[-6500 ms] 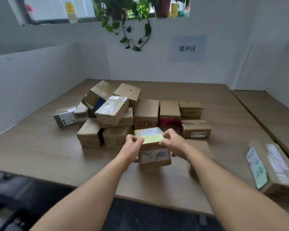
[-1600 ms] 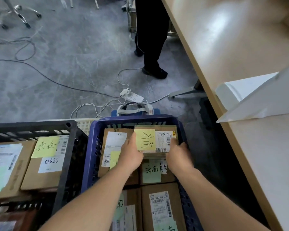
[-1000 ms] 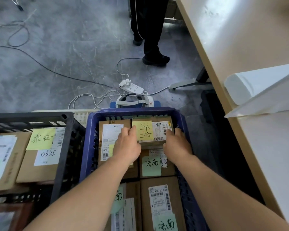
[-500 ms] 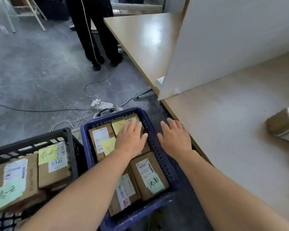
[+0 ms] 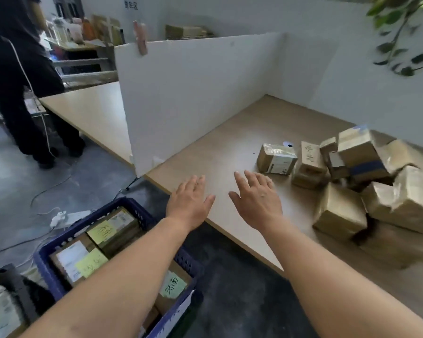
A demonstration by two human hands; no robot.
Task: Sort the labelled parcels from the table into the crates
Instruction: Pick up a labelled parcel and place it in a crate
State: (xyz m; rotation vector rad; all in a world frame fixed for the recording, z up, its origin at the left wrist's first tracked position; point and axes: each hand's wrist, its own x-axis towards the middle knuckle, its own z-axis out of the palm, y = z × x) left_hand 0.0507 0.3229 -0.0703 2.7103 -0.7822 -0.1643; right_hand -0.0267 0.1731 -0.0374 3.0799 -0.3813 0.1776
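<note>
Wood-grain bench (image 5: 230, 147) carries taped cardboard parcels (image 5: 352, 181) near its right edge. Left hand (image 5: 189, 203) and right hand (image 5: 257, 201) hover flat, fingers spread, empty.

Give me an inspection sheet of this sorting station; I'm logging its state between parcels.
Surface: wooden table, bare at its near edge, white divider standing on it.
Job's things: pile of parcels on the table's right side; blue crate on the floor holds parcels with notes; black crate beside it, mostly out of frame.
Clutter: nothing seen on the table.
Hands: left hand and right hand open, empty, over the table edge.
Cables: power strip and loose cables on the floor.
Surroundings: another person standing at left; plant top right.
</note>
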